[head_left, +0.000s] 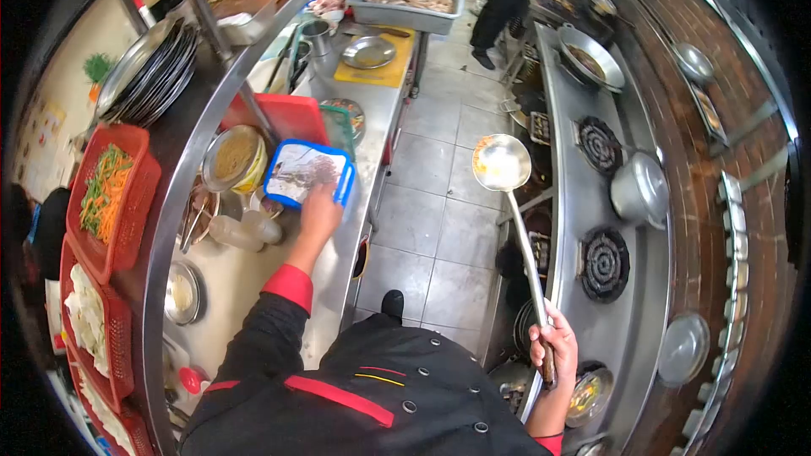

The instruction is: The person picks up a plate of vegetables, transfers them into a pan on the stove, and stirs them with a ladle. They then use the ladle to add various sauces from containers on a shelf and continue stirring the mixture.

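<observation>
My left hand [321, 213] reaches to the near edge of a blue-rimmed tub [291, 190] with pale and brownish contents, on the left counter. Its fingertips are over the contents, and what they hold, if anything, is hidden. In my right hand [553, 344] is the dark handle of a long metal ladle [528, 241]. The ladle's round bowl is up over the aisle, with orange bits along its left edge. Beside the tub are a container of brown powder [236, 156], a clear bottle [228, 232] and a red board [291, 118].
Stove burners [605, 264], a lidded pot [639, 190] and a wok [590, 55] line the right side. Red baskets of vegetables [106, 190] and stacked plates [148, 72] stand on the left shelf. A grey bin [405, 4] and another person [498, 0] are farther ahead.
</observation>
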